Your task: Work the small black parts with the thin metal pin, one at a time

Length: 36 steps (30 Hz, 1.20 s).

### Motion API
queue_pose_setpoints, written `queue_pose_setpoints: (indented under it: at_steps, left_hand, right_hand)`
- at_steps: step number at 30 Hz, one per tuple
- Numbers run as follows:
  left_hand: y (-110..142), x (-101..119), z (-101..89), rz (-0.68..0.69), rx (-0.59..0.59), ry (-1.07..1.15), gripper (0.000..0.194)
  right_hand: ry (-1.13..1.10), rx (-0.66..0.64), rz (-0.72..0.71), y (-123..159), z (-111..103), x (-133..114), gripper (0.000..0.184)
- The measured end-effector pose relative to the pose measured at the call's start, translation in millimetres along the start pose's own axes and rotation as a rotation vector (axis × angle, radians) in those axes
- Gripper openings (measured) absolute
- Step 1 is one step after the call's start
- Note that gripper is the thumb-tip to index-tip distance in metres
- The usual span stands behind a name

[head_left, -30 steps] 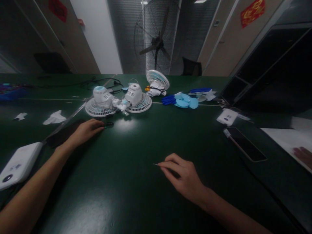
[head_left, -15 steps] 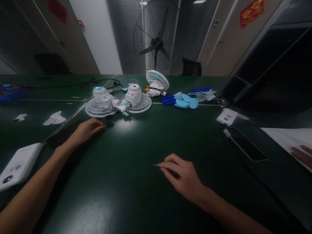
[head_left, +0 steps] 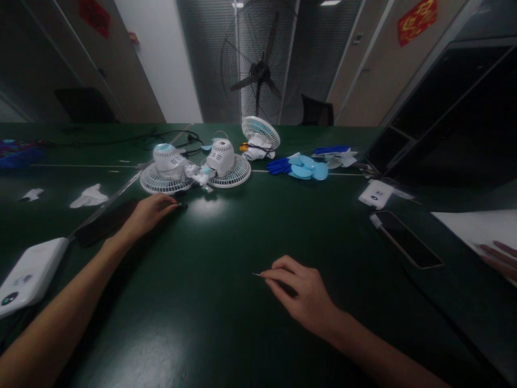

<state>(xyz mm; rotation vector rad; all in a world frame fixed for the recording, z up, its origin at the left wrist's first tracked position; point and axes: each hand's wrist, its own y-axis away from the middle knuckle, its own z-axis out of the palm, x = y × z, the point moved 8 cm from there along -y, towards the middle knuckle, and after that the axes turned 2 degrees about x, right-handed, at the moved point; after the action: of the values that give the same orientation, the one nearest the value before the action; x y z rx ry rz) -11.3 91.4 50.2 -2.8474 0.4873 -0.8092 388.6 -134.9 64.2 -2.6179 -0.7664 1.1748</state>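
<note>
My left hand [head_left: 151,214] reaches out at the left, just in front of the white fans. Its thumb and fingertips are closed on the near end of a small dark piece with a bit of green [head_left: 182,205]; the kind is too small to make out. Near the table's middle, my right hand [head_left: 301,285] pinches a thin, short metal piece [head_left: 256,274] between thumb and index finger, its tip pointing left. Two white fans [head_left: 229,172] lie face down beyond the left hand, with crumpled white plastic between them. A third fan [head_left: 261,134] is tilted behind them.
Light blue fan blades [head_left: 309,168] and dark blue ones lie at the back right. At right are a white power bank-like box [head_left: 375,194], a phone [head_left: 407,240] and another person's hand [head_left: 498,256] on white paper. A white device [head_left: 34,272] lies at left.
My left hand has shifted slightly right and its fingertips now cover part of the small dark piece. My right hand has hardly moved. The other person's hand moved a little left.
</note>
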Motion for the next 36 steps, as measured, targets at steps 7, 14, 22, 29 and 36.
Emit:
queue_pose_setpoints:
  at_steps: [7,14,22,29,36]
  left_hand:
    - [0,9,1.1,0.035,0.011,-0.012,0.061]
    - [-2,11,8.1,0.010,-0.016,0.054,0.068]
    - [43,154,73.3,0.252,-0.414,0.240,0.031]
    - [102,248,110.6,0.482,-0.450,0.320,0.014]
    - [105,247,114.5,0.516,-0.458,0.322,0.016]
  right_hand:
    - [-0.009,0.009,-0.004,-1,0,-2,0.022]
    - [-0.011,0.007,0.002,-1,0,-1,0.022]
    - [-0.011,-0.012,0.015,0,3,2,0.022]
    - [0.002,-0.005,0.025,1,4,2,0.021]
    - [0.024,-0.001,0.024,2,6,4,0.020]
